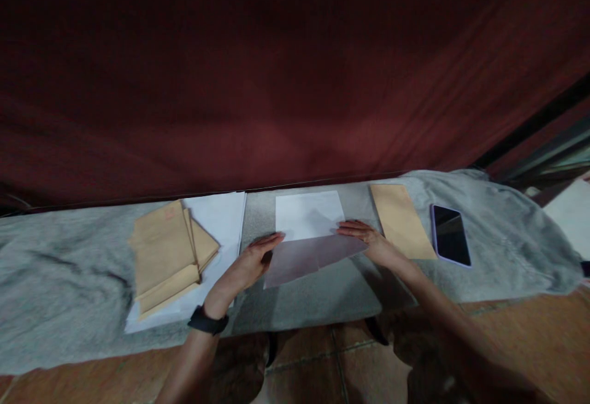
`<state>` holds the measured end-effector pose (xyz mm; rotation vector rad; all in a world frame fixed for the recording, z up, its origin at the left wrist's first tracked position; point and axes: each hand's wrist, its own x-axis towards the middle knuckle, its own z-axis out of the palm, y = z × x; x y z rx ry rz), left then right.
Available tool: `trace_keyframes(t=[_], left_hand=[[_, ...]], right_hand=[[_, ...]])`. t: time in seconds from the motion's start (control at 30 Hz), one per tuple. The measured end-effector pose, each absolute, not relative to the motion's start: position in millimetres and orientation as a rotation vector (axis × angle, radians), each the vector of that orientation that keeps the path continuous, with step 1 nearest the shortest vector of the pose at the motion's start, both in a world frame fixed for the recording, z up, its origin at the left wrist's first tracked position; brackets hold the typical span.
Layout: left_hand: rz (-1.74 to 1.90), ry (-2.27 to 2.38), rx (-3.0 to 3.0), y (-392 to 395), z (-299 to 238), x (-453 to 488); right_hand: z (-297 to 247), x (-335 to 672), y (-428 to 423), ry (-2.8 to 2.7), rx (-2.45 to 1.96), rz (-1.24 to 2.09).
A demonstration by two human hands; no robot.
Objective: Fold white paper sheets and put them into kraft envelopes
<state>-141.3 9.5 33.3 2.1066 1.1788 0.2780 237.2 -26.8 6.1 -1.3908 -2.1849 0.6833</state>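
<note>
A white sheet of paper (308, 214) lies in front of me on the grey cloth. Its near part is bent up along a crease and shows its shaded side toward me. At the crease's left end, my left hand (256, 257) grips the sheet's edge, with the thumb mostly hidden. My right hand (364, 238) grips the other end, its fingers stretched over the paper and the thumb out of sight below. Just to the right of that hand lies a single brown envelope (402, 219).
Several brown envelopes (166, 247) rest on a stack of white paper (221, 219) at left. A phone (450, 235) with a purple case lies at right. Grey cloth (69, 293) covers the narrow table, and a dark red curtain (295, 84) hangs behind it.
</note>
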Motion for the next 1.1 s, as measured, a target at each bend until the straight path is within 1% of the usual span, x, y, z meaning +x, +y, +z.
trace_keyframes(t=[0.13, 0.27, 0.5, 0.73, 0.9, 1.1], left_hand=[[0.356, 1.219, 2.032, 9.7, 43.7, -133.9], [0.400, 1.275, 1.999, 11.3, 47.8, -124.2], [0.242, 1.674, 1.907, 17.8, 40.9, -110.7], [0.348, 1.579, 1.746, 15.4, 43.0, -107.6], [0.431, 1.602, 1.676, 16.3, 42.4, -102.1], [0.307, 1.700, 1.716, 17.0, 44.8, -96.9]], right_hand=[[9.7, 232.5, -25.9, -2.043, -1.417, 0.781], [8.7, 230.6, -25.9, -1.904, -1.542, 0.836], [14.0, 227.4, -27.9, -1.892, -1.590, 0.800], [14.5, 223.5, -27.5, -1.874, -1.779, 0.726], [12.1, 217.8, -26.5, -1.853, -1.850, 0.650], [4.2, 213.2, -27.9, -1.828, -1.928, 0.572]])
